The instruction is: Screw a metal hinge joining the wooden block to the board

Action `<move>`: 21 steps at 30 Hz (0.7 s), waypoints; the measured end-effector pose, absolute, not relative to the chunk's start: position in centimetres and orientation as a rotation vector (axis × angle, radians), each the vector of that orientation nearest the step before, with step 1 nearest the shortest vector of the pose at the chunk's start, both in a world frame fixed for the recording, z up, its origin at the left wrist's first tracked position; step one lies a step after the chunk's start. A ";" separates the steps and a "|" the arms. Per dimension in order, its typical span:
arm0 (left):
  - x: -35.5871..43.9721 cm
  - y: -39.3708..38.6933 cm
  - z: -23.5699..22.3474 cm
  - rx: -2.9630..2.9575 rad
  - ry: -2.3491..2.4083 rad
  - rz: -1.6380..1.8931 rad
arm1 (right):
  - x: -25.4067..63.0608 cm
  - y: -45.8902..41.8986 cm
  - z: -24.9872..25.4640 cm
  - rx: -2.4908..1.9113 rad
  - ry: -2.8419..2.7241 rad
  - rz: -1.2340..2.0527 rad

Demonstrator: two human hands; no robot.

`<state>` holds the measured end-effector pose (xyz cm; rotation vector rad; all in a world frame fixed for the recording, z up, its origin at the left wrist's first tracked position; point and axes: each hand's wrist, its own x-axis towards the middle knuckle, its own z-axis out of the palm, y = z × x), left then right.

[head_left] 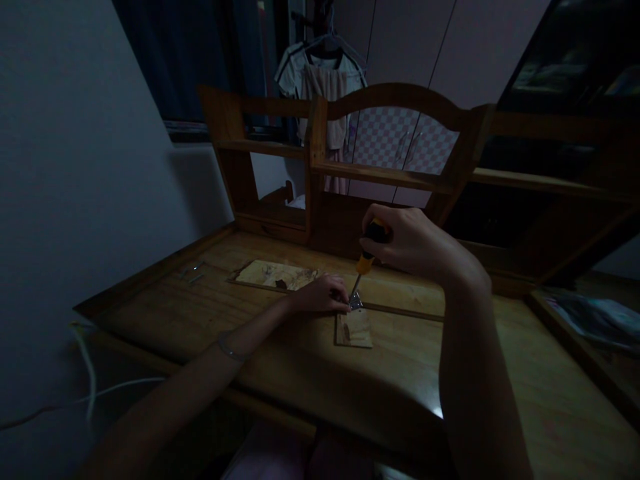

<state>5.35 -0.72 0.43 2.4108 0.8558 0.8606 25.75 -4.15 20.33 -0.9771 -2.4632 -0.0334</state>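
My right hand [403, 240] is wrapped round the handle of a yellow and black screwdriver [367, 262]. The screwdriver leans, and its shaft runs down to a small silver metal hinge [356, 302]. Beside the hinge, my left hand [325, 294] has its fingers curled and their tips pressed at the hinge's left edge; the exact grip is partly hidden. A small wooden piece [356, 330] with a dark knot lies below the hinge, towards me. Behind both hands a long patterned wooden board [273, 275] lies flat, and my left hand covers part of it.
Several small metal pieces [197, 279] lie on the wooden desk [165, 313] at the left. A wooden shelf unit [315, 147] stands along the back. White cables [90, 373] hang at the front left. Plastic-wrapped items [595, 320] are at the right.
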 end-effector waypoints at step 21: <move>5.7 -1.1 1.0 2.369 0.863 0.857 | 24.7 -3.8 19.5 -1.075 -2.407 -0.304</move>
